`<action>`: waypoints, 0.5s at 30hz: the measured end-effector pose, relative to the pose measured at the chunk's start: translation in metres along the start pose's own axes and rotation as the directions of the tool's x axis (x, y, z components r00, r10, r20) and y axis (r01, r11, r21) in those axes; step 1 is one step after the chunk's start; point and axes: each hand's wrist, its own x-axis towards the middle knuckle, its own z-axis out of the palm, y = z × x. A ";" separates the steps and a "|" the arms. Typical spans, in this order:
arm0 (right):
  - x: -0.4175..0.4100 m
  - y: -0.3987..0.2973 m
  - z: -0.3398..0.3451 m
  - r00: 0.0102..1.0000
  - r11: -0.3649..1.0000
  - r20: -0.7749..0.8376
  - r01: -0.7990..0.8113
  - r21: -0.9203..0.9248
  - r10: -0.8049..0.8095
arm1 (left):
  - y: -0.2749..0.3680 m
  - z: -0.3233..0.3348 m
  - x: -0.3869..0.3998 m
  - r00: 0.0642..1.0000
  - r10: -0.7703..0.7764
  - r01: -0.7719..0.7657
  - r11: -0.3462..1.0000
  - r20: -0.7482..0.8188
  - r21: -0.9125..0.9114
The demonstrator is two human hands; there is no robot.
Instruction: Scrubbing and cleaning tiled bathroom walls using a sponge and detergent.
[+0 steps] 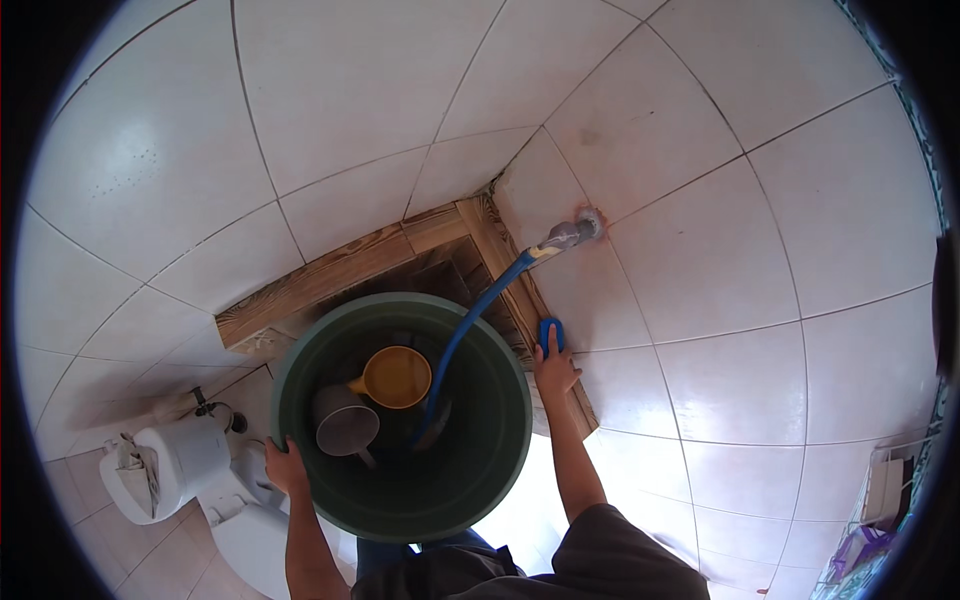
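My left hand grips the left rim of a big green plastic tub. On the right, my right hand presses a small blue scrubber against the wood-look tiled ledge beside the wall. An orange dipper and a greyish dipper lie inside the tub. From a wall pipe a blue hose runs down into the tub, its lower end hard to make out.
A white toilet stands at the lower left, with cloth or paper on its tank. Tiled walls meet in a corner behind the ledge. A wire rack with items hangs at the far right.
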 end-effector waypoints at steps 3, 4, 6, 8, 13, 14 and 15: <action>0.013 -0.030 0.001 0.999 0.993 0.009 -0.051 0.108 0.050 | 0.000 0.005 0.001 0.998 0.051 -0.052 0.999 -0.047 -0.007; 0.026 -0.043 -0.001 0.999 0.990 -0.026 -0.021 0.138 0.025 | 0.007 0.003 0.000 0.998 0.041 -0.041 0.999 -0.037 -0.008; 0.046 -0.062 -0.002 0.989 0.992 -0.120 0.101 0.078 -0.091 | 0.010 0.007 0.000 0.999 0.040 -0.040 0.999 -0.018 0.005; 0.047 -0.056 -0.002 0.981 0.991 -0.156 0.126 0.055 -0.116 | -0.001 0.011 0.005 0.999 0.015 -0.013 0.999 -0.039 0.036; -0.025 0.035 0.011 0.987 0.999 -0.156 0.021 -0.041 -0.027 | -0.004 0.005 0.005 0.999 0.022 -0.022 1.000 -0.024 0.022; -0.045 0.056 0.015 0.984 0.998 -0.175 0.021 -0.066 -0.033 | -0.004 0.005 0.005 1.000 0.010 -0.010 1.000 -0.005 0.028; -0.060 0.064 0.014 0.984 0.997 -0.178 0.013 -0.071 -0.026 | -0.008 0.008 0.007 1.000 0.017 -0.017 1.000 0.001 0.024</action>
